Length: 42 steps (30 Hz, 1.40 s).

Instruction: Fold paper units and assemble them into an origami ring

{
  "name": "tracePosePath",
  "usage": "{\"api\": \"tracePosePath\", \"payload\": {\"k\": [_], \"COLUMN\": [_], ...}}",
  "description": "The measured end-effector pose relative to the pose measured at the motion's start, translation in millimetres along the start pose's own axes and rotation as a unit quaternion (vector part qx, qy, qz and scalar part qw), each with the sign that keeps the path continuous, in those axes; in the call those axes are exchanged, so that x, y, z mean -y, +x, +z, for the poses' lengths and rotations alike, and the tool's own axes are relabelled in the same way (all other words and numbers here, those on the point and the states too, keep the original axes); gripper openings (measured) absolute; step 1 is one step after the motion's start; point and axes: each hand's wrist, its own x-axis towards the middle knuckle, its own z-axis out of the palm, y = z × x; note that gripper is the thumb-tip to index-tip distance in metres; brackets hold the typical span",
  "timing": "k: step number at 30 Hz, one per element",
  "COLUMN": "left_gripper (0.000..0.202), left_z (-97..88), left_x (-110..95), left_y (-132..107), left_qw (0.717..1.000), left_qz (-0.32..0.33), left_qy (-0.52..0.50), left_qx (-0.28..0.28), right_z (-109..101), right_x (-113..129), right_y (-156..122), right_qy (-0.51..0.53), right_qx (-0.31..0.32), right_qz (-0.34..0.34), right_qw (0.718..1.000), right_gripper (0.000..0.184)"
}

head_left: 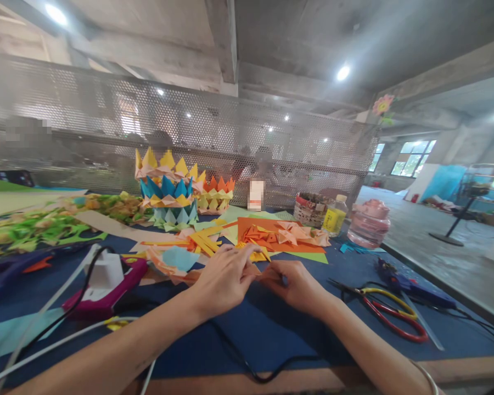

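Note:
My left hand (225, 277) and my right hand (290, 282) meet over the middle of the blue tabletop, fingertips pinched on a small piece of peach-orange paper (254, 269). The fingers cover much of it, so its exact shape is hidden. Just beyond lie an orange sheet (284, 248), folded orange pieces (258, 236) and peach folded paper stars (290, 232). Yellow paper strips (203, 241) lie behind my left hand. Beside its wrist are peach folded pieces with a light blue scrap (180, 258).
Paper crowns (168, 192) stand at the back left near green leafy scraps (8, 227). A magenta power strip (102, 293) with cables sits left. Red-and-yellow-handled scissors (395, 312), a blue glue gun (424, 291) and a pink water bottle (369, 224) are right. A perforated screen (214, 126) stands behind.

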Motion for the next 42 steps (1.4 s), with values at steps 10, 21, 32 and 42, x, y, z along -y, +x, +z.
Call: {"api": "tracePosePath", "payload": {"k": [10, 21, 32, 42], "left_gripper": [0.011, 0.011, 0.014, 0.015], "left_z": [3.9, 8.2, 19.0, 17.7], "left_x": [-1, -6, 2, 0], "left_y": [0, -3, -4, -5], "left_qw": [0.998, 0.994, 0.996, 0.998], "left_qz": [0.026, 0.065, 0.066, 0.049], "left_qy": [-0.005, 0.054, 0.031, -0.040], "left_qx": [0.057, 0.073, 0.052, 0.025], "right_z": [3, 6, 4, 7], "right_x": [10, 10, 7, 5], "right_y": [-1, -1, 0, 2], "right_qy": [-0.029, -0.033, -0.061, -0.063], "right_qx": [0.017, 0.021, 0.013, 0.032], "right_qz": [-0.045, -0.068, -0.058, -0.046], "right_qw": [0.998, 0.997, 0.996, 0.996], "right_gripper": [0.010, 0.006, 0.006, 0.007]}}
